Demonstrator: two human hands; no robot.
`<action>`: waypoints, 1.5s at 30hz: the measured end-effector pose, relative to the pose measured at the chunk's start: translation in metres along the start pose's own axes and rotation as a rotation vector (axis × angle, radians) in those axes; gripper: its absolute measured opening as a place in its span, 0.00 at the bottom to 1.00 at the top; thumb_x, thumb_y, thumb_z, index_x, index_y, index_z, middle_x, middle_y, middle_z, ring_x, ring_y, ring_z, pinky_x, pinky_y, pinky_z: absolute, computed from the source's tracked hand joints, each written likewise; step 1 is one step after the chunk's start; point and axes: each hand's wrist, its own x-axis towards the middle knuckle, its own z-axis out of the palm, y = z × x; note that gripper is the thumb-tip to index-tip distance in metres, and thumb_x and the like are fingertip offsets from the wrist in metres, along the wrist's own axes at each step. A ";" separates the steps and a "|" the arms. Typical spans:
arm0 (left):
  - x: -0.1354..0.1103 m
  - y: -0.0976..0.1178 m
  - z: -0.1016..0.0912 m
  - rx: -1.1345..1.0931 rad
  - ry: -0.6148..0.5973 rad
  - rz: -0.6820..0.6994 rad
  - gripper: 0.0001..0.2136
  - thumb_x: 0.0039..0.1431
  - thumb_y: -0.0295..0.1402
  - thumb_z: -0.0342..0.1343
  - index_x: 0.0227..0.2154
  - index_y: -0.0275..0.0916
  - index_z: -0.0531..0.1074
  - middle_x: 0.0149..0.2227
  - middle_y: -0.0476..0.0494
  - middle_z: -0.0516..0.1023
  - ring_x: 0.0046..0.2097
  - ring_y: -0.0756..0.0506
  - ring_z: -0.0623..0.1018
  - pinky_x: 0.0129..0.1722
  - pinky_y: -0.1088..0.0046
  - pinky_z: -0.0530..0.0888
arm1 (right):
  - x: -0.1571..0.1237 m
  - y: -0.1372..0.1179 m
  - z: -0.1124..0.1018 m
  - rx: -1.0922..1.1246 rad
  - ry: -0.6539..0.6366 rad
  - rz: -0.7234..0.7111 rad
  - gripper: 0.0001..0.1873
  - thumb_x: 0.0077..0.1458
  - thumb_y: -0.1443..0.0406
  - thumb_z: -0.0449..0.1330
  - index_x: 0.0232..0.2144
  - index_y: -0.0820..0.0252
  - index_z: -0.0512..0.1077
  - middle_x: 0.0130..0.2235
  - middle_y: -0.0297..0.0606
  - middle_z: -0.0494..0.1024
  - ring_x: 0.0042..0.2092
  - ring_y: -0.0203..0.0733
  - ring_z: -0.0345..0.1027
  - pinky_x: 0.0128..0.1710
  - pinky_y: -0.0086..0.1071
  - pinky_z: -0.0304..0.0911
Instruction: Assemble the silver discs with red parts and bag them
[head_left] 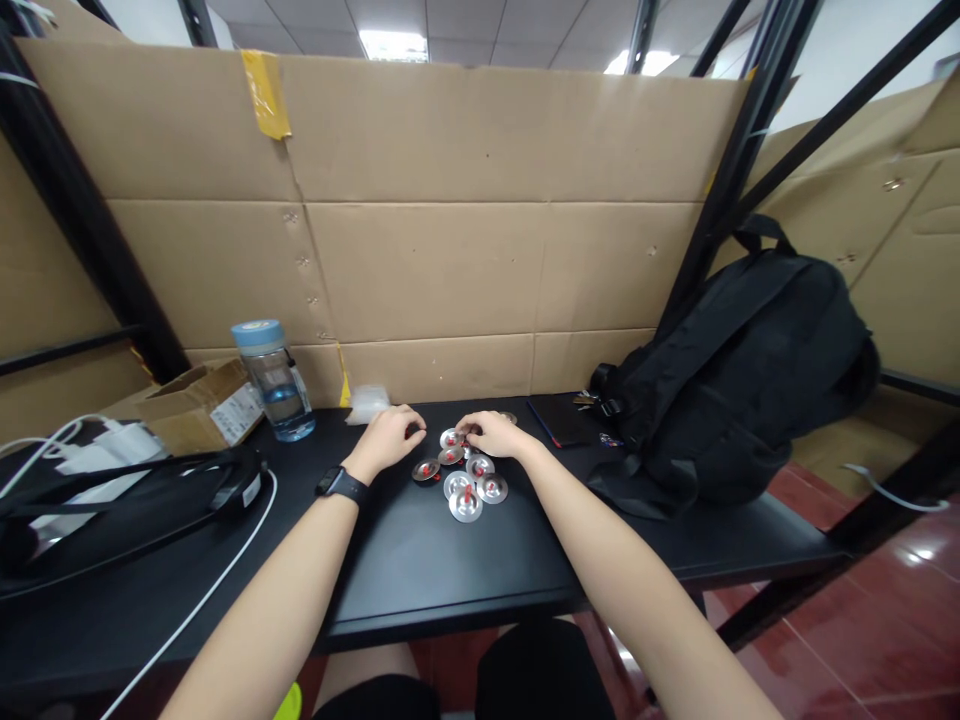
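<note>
Several small silver finger cymbals with red loops lie in a loose cluster on the black tabletop, some overlapping. My right hand is at the far side of the cluster, its fingertips closed at the red loop of one cymbal; the fingers partly hide it. To the left, my left hand hovers with curled fingers, a small gap between thumb and index finger and nothing visible in it. A darker-looking cymbal lies closest to this hand. A black watch is on my left wrist.
At left stand a water bottle, an open cardboard box, white chargers with a cable, and a black bag. A clear plastic bag lies behind my left hand. A black backpack and dark notebook are right. Cardboard walls the back.
</note>
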 end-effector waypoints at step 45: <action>0.003 0.018 0.038 -0.069 0.112 -0.064 0.05 0.62 0.29 0.56 0.36 0.43 0.77 0.47 0.45 0.77 0.50 0.41 0.76 0.49 0.62 0.69 | 0.002 -0.021 0.009 0.405 0.044 -0.127 0.22 0.51 0.77 0.61 0.47 0.57 0.76 0.47 0.40 0.81 0.48 0.42 0.74 0.53 0.42 0.68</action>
